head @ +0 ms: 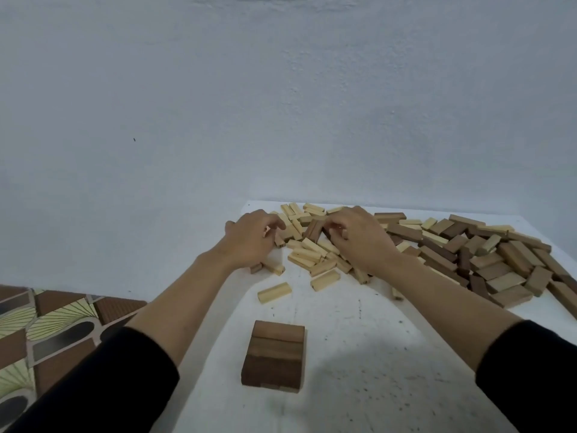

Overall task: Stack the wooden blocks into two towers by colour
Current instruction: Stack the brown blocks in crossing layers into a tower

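Two hands work a heap of wooden blocks on a white surface [359,354], with the sorting by colour judged to be at an early stage. At far left, patterned flooring [46,323] shows beyond the surface's edge.

The left hand [253,242] sits at the left fringe of the heap, its fingers curled down over a couple of blocks. Nearer the person, a low dark stack [273,357] stands alone on bare surface. It is square, with three brown blocks laid side by side on top, and it is the only piece of tower in sight. A stray pale block [274,293] lies flat between that stack and the heap, touching neither.

The pale blocks [309,251] lie jumbled at the middle of the far edge, with a few brown ones poking up among them. The right hand [359,242] reaches into this jumble, its fingers bent towards those brown pieces. From this angle it cannot be told whether either hand actually grips a block or only rests on the pile. To the right, the dark blocks [487,260] sprawl in a wide drift towards the surface's corner, with pale ones mixed in.

The dark tower is started and no more, and no pale tower is visible. Nearly every block is loose and unsorted, so by this reckoning almost all of the stacking lies ahead.
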